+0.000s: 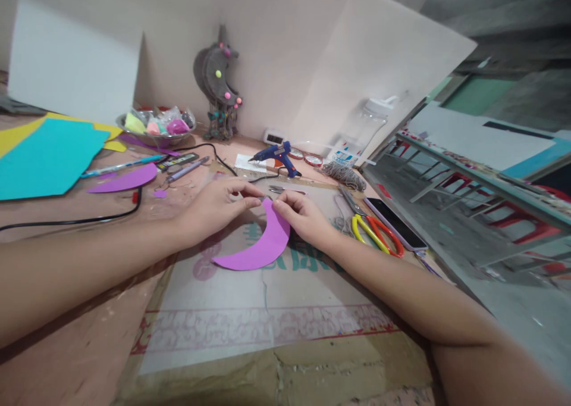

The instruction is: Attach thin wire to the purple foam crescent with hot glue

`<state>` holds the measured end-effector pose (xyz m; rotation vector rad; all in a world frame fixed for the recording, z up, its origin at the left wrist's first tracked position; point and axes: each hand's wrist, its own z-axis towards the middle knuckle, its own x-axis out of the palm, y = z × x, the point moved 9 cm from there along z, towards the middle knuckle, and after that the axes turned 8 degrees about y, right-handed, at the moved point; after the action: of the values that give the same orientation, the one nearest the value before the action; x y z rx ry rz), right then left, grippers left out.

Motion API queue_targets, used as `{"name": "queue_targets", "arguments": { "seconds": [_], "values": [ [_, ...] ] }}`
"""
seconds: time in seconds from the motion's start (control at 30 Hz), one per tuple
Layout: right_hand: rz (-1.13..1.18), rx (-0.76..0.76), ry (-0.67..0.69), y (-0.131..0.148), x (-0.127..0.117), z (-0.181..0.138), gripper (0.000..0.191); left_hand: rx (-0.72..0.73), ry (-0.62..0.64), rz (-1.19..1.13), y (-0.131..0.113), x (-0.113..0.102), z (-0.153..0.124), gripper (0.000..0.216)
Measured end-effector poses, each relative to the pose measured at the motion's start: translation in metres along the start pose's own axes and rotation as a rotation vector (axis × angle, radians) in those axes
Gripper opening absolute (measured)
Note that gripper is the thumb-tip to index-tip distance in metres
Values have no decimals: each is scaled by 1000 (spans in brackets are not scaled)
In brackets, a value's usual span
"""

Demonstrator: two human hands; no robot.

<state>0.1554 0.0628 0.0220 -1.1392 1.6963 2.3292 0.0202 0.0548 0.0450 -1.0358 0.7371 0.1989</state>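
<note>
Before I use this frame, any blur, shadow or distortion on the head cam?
Head view throughout: red stools smeared toward the right edge; right upper arm soft in the lower right corner; purple crescent, left hand and right hand fairly clear; dark shadow under the left forearm on the table; wide-angle stretch near the edges.

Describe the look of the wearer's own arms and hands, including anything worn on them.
Both hands, left and right, are ungloved, with no watch or bracelet at either wrist. The left arm and right arm are bare as far as they show; no sleeve is visible.
</note>
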Motion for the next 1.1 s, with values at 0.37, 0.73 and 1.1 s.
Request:
{"name": "queue_targets", "arguments": {
  "seconds": [0.37, 0.73, 1.1],
  "values": [
    [11, -8, 14, -2, 1, 1, 27, -68, -18, -57, 7, 0, -1, 14],
    [23, -14, -20, -3, -2, 1, 28, -93, -33, -138, 14, -1, 0, 20],
    [19, -13, -22, -3, -1, 0, 28, -123, -82, -189, 22, -3, 2, 25]
  ]
}}
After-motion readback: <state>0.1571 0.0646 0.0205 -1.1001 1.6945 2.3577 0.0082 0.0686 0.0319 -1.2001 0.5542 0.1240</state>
